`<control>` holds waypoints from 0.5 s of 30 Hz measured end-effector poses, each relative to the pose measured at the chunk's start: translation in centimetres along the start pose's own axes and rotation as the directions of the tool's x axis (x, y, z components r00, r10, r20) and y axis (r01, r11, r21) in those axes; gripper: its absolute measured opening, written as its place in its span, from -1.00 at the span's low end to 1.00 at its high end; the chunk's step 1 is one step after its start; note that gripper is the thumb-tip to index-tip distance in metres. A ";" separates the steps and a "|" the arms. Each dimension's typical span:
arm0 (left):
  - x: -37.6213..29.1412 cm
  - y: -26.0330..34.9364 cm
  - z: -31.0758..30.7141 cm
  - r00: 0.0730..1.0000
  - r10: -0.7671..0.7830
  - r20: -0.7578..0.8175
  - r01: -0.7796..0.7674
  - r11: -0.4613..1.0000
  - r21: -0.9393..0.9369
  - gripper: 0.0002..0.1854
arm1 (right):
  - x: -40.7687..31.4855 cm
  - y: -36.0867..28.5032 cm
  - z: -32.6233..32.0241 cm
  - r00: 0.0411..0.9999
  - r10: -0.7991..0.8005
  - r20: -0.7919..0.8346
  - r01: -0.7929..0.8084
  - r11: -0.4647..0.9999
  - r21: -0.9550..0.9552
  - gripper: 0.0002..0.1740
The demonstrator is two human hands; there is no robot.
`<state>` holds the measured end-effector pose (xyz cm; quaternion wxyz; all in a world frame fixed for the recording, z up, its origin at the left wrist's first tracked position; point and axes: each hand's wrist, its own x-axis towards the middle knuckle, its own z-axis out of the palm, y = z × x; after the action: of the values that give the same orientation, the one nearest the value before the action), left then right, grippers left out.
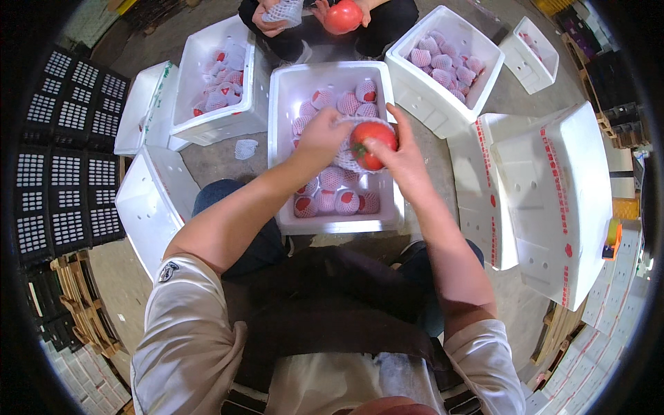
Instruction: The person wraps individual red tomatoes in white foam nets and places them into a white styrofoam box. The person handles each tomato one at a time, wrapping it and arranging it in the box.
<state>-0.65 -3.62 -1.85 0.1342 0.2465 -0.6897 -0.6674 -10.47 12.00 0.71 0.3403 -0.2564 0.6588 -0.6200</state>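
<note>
Above the middle foam box (336,227), my right hand (402,150) grips a red tomato (374,139) with its green calyx showing. My left hand (327,136) pinches the edge of a white foam net sleeve (348,155), which lies around the tomato's left and upper sides. Beneath my hands, several tomatoes in foam nets (332,179) sit in the box, at its far end and its near end. Part of the box's inside is hidden by my hands and the held tomato.
Opposite me a co-worker's hands hold a tomato (343,16) and a foam net (284,13). Foam boxes of netted tomatoes stand at left (249,78) and right (441,122). A loose net (246,149) lies on the floor. Black crates (70,150) are stacked left; foam boxes (550,207) stand right.
</note>
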 end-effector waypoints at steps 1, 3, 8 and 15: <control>-0.8 0.6 0.7 0.996 0.087 -0.014 -0.083 0.982 0.169 -0.83 | 0.1 1.0 0.2 0.993 -0.115 -0.025 0.105 0.960 -0.261 -0.11; -1.8 1.3 1.2 0.991 0.137 0.010 -0.135 0.957 0.258 -0.83 | 0.3 2.0 0.4 0.948 -0.311 -0.068 0.223 0.800 -0.557 -0.12; -1.3 0.8 0.8 0.995 0.039 -0.091 -0.042 0.998 -0.037 -0.61 | 0.4 1.8 0.4 0.954 -0.271 -0.129 0.153 0.810 -0.565 -0.28; -1.2 0.1 0.9 0.902 -0.338 0.269 0.429 0.781 -0.454 -0.30 | 0.6 1.7 -0.7 0.997 0.054 -0.061 -0.054 0.999 0.009 -0.50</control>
<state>-0.13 -2.23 -1.62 -0.0056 0.2795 -0.4357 -0.8556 -11.24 12.10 -1.10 0.3375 -0.2181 0.6732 -0.6207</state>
